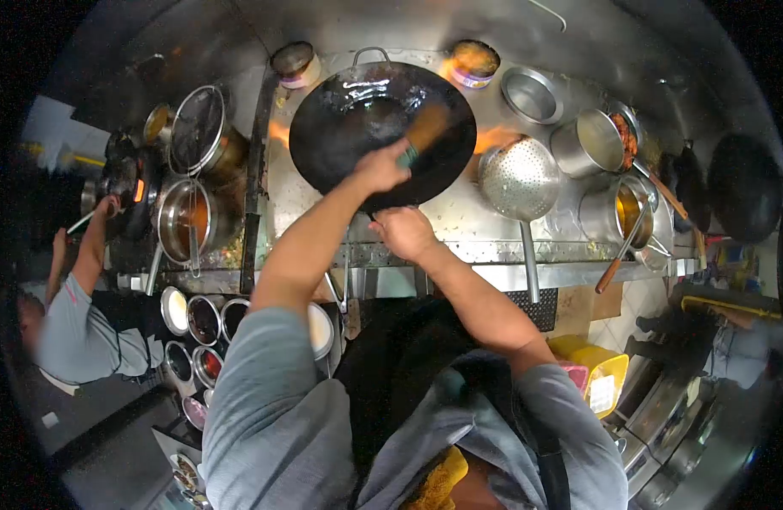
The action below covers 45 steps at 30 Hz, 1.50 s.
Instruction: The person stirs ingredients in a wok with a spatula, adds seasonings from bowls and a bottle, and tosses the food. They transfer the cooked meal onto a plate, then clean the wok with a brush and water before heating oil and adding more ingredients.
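Observation:
A large black wok (pixel 340 127) sits on the stove, its inside dark and shiny. My left hand (pixel 381 170) reaches into it, closed around the green-banded grip of a brown wok brush (pixel 427 126). The brush head is smeared by motion against the wok's right inner side. At the near rim, my right hand (pixel 404 231) is closed on the wok handle (pixel 376 223), most of which the fingers hide. A loop handle (pixel 371 53) stands up on the far rim. Flames (pixel 496 137) show beside the wok on both sides.
Right of the wok lie a perforated strainer (pixel 517 177), a metal bowl (pixel 533 95) and several pots (pixel 578 144). Two cans (pixel 474 64) stand behind. Left are a pot (pixel 184 223) and sauce containers (pixel 206 319). A co-worker (pixel 94 323) handles a pan there; another person (pixel 740 353) stands right.

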{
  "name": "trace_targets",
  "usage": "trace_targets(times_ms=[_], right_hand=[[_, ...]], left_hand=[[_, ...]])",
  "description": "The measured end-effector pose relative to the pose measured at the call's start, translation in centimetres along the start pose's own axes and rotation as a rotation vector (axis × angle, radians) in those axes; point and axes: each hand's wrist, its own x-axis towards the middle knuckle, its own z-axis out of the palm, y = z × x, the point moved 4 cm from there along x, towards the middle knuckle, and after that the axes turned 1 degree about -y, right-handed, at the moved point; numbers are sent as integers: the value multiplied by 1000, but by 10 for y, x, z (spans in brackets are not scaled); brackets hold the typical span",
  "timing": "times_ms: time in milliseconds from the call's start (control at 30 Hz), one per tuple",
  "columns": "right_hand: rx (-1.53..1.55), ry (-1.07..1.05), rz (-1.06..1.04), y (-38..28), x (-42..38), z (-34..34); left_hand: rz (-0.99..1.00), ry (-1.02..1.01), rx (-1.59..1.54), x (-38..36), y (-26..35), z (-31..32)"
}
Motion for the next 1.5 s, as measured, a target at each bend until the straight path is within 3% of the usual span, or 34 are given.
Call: trace_targets(times_ms=[67, 100, 133, 167, 200, 233, 300, 400, 433, 467, 500, 533, 600, 667, 700, 733, 767, 800, 867, 900, 967, 1067, 1100, 1133, 1200, 1267, 1333, 1400, 1500], right_hand=[[20, -103, 101, -2, -1, 0], [45, -58, 86, -1, -2, 1], [44, -65, 92, -3, -2, 0], [42, -83, 111, -5, 1, -3], [47, -102, 131, -7, 1, -3], [48, -68, 114, -6, 1, 0], [49, -54, 113, -5, 1, 2], [50, -47, 105, 1, -2, 6], [59, -44, 108, 0, -1, 8], [56, -42, 106, -1, 0, 8], [47, -46, 84, -3, -2, 6], [35, -46, 61, -2, 0, 2], [29, -63, 93, 0, 1, 3], [22, -81, 134, -2, 0, 8], [26, -70, 123, -3, 1, 8], [29, -60, 112, -4, 1, 8], [38, -179, 189, -11, 0, -4], [31, -161, 207, -7, -3, -7], [295, 362, 44, -14, -24, -20], [308, 423, 85, -12, -42, -33], [177, 524, 135, 26, -87, -53], [-83, 568, 594, 142, -199, -70], [-221, 420, 941, 184, -241, -63], [-135, 405, 1135, 204, -274, -64], [416, 129, 1320, 271, -326, -12], [1271, 33, 1263, 240, -317, -11], [1435, 174, 1095, 222, -304, -24], [1370, 320, 1097, 188, -295, -46], [1050, 326, 1043, 164, -311, -56]], left_hand=[[102, -212, 186, -41, 11, -30], [161, -252, 268, -51, -16, -51], [32, -308, 585, -54, -23, -88], [-324, -153, 744, -25, -99, -109], [-387, -45, 822, -20, -95, -153], [-409, 96, 575, -21, -77, -189], [-447, 361, 403, -13, -50, -209], [-307, 523, 151, 27, -65, -136], [-403, 206, -32, 47, -75, -86], [-354, 120, 92, 29, -36, -56], [-116, 22, 29, 36, -36, -8], [-42, -2, 29, 12, 0, 4], [32, -184, 101, -26, 26, -17], [86, -228, 372, -36, -26, -54], [-82, -208, 603, -26, -50, -85], [-325, -112, 425, -4, -107, -119], [-346, 70, 546, -12, -92, -160], [-396, 288, 485, -15, -84, -184], [-438, 437, 309, -31, -57, -214], [-426, 438, 307, -39, -53, -210], [-107, 628, -108, -72, -35, -202], [11, 599, -304, -137, 16, -162], [14, 582, -357, -157, 34, -145], [-9, 562, -383, -172, 45, -123], [31, 476, -510, -198, 84, -86], [68, 399, -660, -207, 110, -44], [-37, 204, -729, -206, 138, -15], [87, 186, -575, -190, 157, 12], [104, 225, -350, -153, 186, 58]])
